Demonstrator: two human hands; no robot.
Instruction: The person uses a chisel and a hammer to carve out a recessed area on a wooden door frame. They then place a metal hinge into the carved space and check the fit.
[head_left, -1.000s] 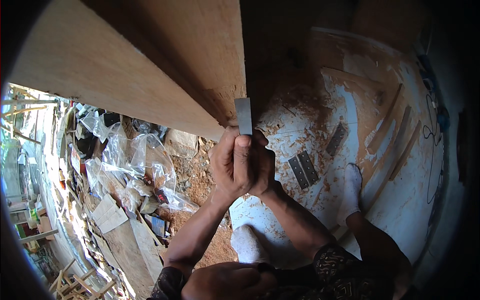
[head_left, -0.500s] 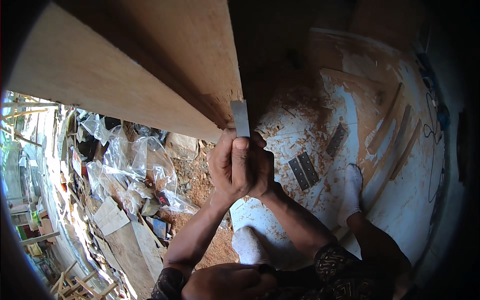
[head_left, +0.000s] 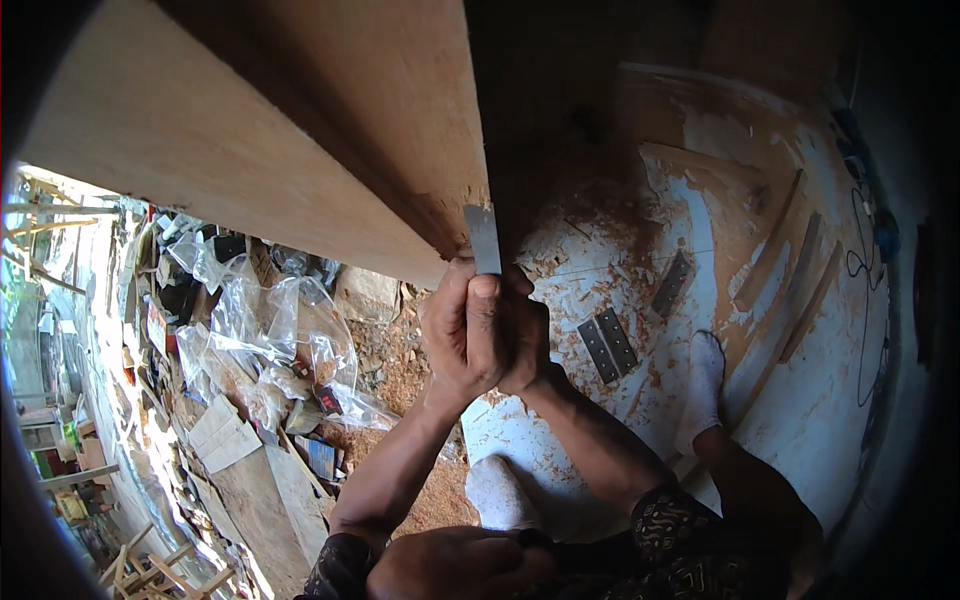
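Both my hands are clasped together around a chisel. Its flat grey blade (head_left: 483, 238) points away from me, and the handle is hidden in my grip. My left hand (head_left: 455, 330) lies with its thumb along the base of the blade. Behind it and to the right, my right hand (head_left: 525, 335) is closed with fingers wrapped. The blade's tip meets the edge of a light-brown wooden door frame (head_left: 420, 110), where the surface is chipped and splintered. A recess runs along the frame beside that edge.
A dark metal hinge (head_left: 607, 345) lies on the floor among wood shavings, and another hinge (head_left: 673, 283) is near it. Wooden strips (head_left: 800, 270) and a cable (head_left: 862, 260) lie to the right. Clear plastic sheeting (head_left: 265, 320) and rubble spread at left. My socked feet stand below.
The blade and the wooden edge sit very slightly lower and to the right in the view. Both hands keep the same grip on the chisel.
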